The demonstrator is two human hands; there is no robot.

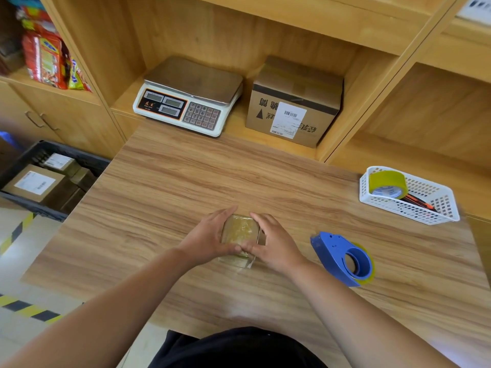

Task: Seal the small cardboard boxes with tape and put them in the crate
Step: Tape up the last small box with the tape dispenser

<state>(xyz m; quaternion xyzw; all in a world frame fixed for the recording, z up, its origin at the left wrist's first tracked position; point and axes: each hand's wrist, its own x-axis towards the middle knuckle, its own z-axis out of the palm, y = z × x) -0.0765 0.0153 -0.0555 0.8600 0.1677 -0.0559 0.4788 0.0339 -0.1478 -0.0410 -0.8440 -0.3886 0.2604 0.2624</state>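
While its wrinkled, glossy tape shines, the squat small cardboard box sits on the woodgrain table, gripped between the curled fingers of the left hand and right hand.

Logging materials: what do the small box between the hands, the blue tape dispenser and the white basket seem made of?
The small brown box looks cardboard, its top glossy and wrinkled, likely clear tape; the blue tape dispenser, probably moulded plastic, smooth with even colour; the white perforated basket, likely plastic, thin gridded walls.
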